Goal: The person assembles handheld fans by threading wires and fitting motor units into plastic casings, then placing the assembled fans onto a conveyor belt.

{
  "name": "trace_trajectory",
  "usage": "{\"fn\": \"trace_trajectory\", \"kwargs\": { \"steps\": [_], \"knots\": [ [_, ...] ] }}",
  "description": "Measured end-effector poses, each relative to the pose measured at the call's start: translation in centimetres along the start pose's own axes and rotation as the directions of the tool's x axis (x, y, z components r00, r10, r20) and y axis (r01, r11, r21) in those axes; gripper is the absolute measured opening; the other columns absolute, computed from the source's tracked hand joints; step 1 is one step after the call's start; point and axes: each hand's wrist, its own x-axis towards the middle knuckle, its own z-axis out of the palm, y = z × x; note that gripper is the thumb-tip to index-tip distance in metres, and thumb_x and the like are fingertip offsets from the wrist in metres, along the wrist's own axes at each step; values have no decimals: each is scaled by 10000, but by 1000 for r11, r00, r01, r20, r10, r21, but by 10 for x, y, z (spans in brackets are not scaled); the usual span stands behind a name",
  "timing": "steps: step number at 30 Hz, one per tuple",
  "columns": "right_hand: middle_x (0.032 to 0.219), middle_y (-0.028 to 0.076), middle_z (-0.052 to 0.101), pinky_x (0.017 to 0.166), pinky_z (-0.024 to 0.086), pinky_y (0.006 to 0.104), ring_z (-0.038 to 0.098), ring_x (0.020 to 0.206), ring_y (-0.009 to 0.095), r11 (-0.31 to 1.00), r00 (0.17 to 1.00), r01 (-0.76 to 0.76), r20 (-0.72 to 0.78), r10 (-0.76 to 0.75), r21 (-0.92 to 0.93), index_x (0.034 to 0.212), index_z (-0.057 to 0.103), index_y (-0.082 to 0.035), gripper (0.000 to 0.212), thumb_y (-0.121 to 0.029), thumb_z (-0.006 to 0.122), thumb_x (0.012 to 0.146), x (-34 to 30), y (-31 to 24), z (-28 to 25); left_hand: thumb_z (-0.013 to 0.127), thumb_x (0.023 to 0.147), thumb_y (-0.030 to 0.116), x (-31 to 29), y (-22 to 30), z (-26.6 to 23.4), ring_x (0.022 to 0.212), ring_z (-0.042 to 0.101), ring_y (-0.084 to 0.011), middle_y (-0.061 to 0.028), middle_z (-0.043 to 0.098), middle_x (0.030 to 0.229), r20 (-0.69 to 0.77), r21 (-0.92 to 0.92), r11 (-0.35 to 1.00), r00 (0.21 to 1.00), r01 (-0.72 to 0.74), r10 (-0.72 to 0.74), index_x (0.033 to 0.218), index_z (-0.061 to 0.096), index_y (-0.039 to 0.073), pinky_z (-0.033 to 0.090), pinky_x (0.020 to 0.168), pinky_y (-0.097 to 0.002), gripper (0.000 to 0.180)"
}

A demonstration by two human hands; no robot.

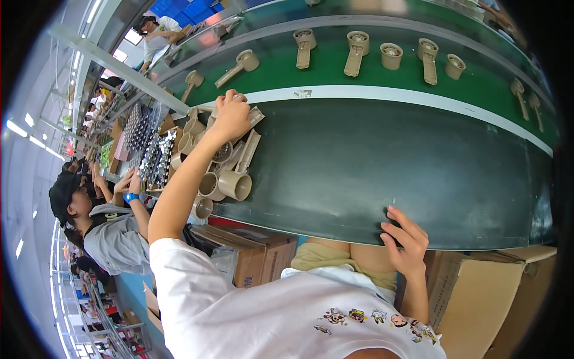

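At the left end of the dark work table [382, 161], my left hand [232, 118] reaches over a pile of beige plastic housings [234, 184], each with a round cup, some with a long handle. Its fingers are curled at the pile's far side. What they grip, if anything, is hidden. One handle [256, 116] sticks out just right of that hand. My right hand [408, 242] rests at the near edge of the table, thumb and fingers apart, holding nothing.
Beyond a white rail [359, 91], a green conveyor belt [269, 78] carries several spaced beige housings [357, 52]. A tray of shiny metallic parts [158, 158] stands left of the pile, near a person [116, 239] in grey. Cardboard boxes [263, 257] sit below the table.
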Motion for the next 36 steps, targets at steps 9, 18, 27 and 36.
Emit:
{"fn": "trace_trajectory", "kwargs": {
  "steps": [9,18,27,36],
  "knots": [
    [1103,193,673,747,558,354,702,875,279,999,999,-39,11,39,19,869,708,14,200,-20,756,678,13,-4,-1,504,973,157,-23,-14,-107,797,641,-155,-58,662,889,42,-998,14,853,58,-521,965,595,28,530,710,-318,158],
    [1401,266,443,936,502,386,569,1176,389,984,990,39,-137,-15,175,1369,453,-21,893,-165,882,600,109,-41,36,481,879,-30,-54,149,-73,831,661,-209,-161,611,1035,386,-491,-860,920,140,-71,1288,398,-55,601,667,-297,418],
    [960,166,703,755,538,294,682,855,165,737,864,-432,2,504,520,1268,498,2,637,-183,815,747,133,-8,24,657,895,213,-60,163,-68,785,574,-90,-28,642,909,166,-948,-274,986,163,14,1117,627,4,490,656,-240,307],
    [774,140,700,661,518,294,680,702,172,950,947,-283,-121,298,129,972,702,4,176,-94,614,855,201,58,47,672,873,318,-48,157,-66,670,636,-364,-209,648,747,-30,-966,258,997,-10,-73,1077,626,-4,486,614,-386,384]
  ]
}}
